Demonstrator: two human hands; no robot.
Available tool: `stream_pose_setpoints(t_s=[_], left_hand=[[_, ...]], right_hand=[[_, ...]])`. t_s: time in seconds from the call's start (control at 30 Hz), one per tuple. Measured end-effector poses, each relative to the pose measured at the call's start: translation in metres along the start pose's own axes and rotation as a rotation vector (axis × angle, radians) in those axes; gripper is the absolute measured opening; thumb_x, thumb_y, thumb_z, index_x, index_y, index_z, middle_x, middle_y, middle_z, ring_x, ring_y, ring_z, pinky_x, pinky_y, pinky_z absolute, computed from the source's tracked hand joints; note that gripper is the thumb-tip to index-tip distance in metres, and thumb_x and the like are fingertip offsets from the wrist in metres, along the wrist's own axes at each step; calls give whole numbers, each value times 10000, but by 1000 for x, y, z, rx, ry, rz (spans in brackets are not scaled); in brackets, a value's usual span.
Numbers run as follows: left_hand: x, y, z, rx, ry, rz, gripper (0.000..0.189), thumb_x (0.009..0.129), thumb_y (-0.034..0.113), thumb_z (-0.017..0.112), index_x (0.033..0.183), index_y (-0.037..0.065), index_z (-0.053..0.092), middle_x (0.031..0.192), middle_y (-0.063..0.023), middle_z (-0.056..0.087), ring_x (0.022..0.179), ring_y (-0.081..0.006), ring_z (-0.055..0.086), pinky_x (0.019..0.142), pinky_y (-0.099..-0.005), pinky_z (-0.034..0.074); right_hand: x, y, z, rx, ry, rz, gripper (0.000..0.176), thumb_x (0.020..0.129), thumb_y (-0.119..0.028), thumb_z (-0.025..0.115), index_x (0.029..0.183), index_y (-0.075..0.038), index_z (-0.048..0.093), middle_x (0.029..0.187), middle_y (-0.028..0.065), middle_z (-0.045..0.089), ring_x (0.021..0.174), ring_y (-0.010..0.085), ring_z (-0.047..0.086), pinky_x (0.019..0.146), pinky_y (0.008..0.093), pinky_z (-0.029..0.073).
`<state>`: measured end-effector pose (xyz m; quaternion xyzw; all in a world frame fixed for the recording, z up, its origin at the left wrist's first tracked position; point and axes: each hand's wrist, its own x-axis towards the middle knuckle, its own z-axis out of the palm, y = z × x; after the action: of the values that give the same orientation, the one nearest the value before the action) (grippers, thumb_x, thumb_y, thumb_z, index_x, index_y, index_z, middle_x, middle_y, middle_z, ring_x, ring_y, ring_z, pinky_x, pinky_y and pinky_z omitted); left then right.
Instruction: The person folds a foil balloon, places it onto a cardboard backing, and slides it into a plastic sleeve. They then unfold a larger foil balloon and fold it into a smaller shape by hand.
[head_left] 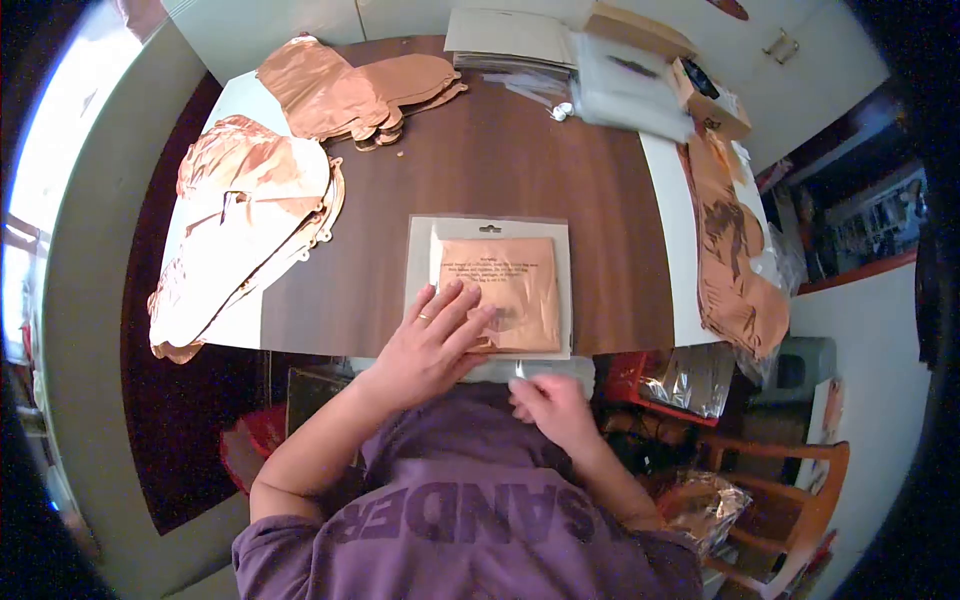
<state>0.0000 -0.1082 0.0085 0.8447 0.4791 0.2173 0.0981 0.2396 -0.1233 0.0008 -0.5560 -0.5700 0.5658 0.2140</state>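
Note:
A clear bag with printed text and a hang hole point(490, 230) lies flat at the table's front edge, over a pale card. Inside it shows a folded copper-coloured foil piece point(525, 300). My left hand point(435, 335) rests on the lower left of this package, fingers spread. Just below the package's bottom edge, my right hand point(550, 403) has its fingers curled together near the front of the table; a small pale bit shows by its fingertips, too small to make out.
Flat copper foil balloons point(250, 210) lie at the left, more point(360, 90) at the back left and others point(735, 250) at the right edge. Stacked cards point(510, 40), clear bags point(625, 85) and an open box point(712, 98) stand behind. A wooden chair point(790, 495) is at lower right.

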Motion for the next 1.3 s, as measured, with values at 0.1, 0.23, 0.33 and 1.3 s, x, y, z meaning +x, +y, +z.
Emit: stream_pose_setpoints(t_s=[0.1, 0.23, 0.33, 1.3], left_hand=[[5, 4, -18, -110, 39, -47, 681, 863, 316, 698, 1429, 45, 433, 1438, -214, 445, 1341, -415, 411, 1111, -558, 322], [36, -9, -15, -38, 189, -129, 704, 876, 413, 667, 1396, -12, 454, 1404, -243, 458, 1323, -407, 416, 1100, -553, 328], [80, -19, 10, 12, 174, -279, 717, 905, 436, 632, 1415, -23, 425, 1408, -286, 433, 1309, -468, 407, 1110, -538, 322], [18, -4, -4, -4, 35, 26, 740, 782, 335, 776, 1410, 78, 481, 1390, -197, 494, 1297, -416, 465, 1079, -534, 392]], right_hand=[[-13, -24, -30, -549, 399, -411, 260, 843, -241, 756, 726, -46, 629, 638, 111, 600, 557, 264, 599, 550, 360, 470], [-1, -34, -34, -747, 552, -806, 260, 764, -212, 803, 917, -85, 635, 888, 94, 603, 809, 315, 588, 730, 439, 464], [9, -28, -16, -826, 402, -798, 472, 764, -239, 795, 1164, -63, 617, 1226, 128, 571, 1105, 341, 548, 912, 467, 433], [9, 13, 24, 503, -11, 9, 274, 1005, -234, 574, 921, 8, 668, 815, 94, 692, 648, 117, 591, 622, 252, 488]])
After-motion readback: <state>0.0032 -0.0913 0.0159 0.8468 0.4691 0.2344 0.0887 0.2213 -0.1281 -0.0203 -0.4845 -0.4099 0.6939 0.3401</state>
